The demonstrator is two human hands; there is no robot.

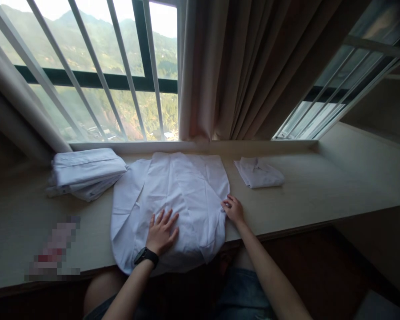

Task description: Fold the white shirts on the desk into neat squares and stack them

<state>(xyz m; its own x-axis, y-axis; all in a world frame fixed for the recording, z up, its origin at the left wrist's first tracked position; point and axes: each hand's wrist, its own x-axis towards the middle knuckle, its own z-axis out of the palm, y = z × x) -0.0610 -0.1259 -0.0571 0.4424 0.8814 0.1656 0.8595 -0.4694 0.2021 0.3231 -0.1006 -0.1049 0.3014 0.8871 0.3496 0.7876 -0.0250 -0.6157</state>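
A white shirt (pixel 183 191) lies spread flat on the pale wooden ledge (pixel 320 191), its lower edge hanging over the front. My left hand (pixel 162 233), with a black watch on the wrist, rests flat on the shirt's lower middle, fingers apart. At the shirt's right edge, my right hand (pixel 234 209) pinches the cloth between its fingertips. To the left sits a stack of folded white shirts (pixel 85 173). A single folded white shirt (pixel 259 172) lies to the right.
A barred window (pixel 96 75) and a beige curtain (pixel 240 66) stand behind the ledge. A blurred patch (pixel 55 251) covers something at the front left. My knees show below the ledge's front edge.
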